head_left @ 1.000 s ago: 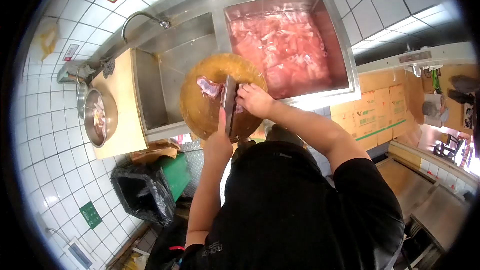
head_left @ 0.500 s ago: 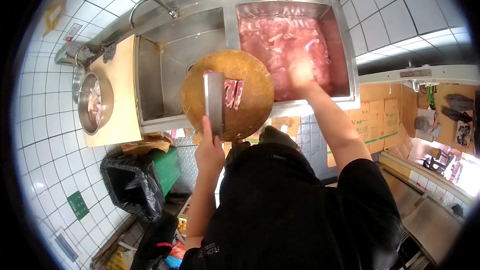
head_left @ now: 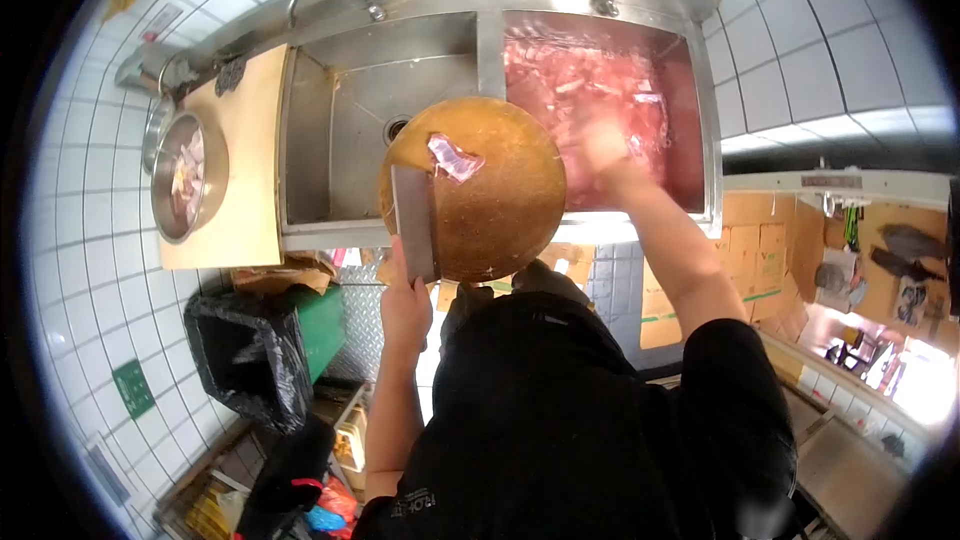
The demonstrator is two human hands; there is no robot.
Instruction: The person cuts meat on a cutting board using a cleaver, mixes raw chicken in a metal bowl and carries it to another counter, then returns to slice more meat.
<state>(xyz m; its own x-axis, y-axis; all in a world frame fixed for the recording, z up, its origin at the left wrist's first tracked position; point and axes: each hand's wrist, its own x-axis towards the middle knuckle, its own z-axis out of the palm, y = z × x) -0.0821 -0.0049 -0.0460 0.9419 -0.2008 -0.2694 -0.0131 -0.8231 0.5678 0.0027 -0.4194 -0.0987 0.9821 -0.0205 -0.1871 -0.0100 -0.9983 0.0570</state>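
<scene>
My left hand [head_left: 408,312] is closed around the handle of a wide cleaver [head_left: 416,225], whose blade lies over the left side of a round wooden chopping board [head_left: 510,200]. Just right of the blade's upper end, a piece of red and whitish meat [head_left: 455,158] rests on the board. My right hand [head_left: 608,154] reaches into the right sink basin, over or in reddish water with many pieces of meat [head_left: 545,85]. Motion smears its fingers, and whether it holds anything is not visible.
A left sink basin [head_left: 400,85] with a drain lies behind the board. On a pale wooden board [head_left: 250,160] at the left stands a metal bowl [head_left: 212,195] with meat pieces. A black-lined bin [head_left: 245,355] is below. Taps [head_left: 375,12] rise behind the basins.
My right hand went from the board to the right basin, where it remains. The cleaver has moved left. The cut pieces at the board's middle are gone, and the piece at upper left is uncovered.
</scene>
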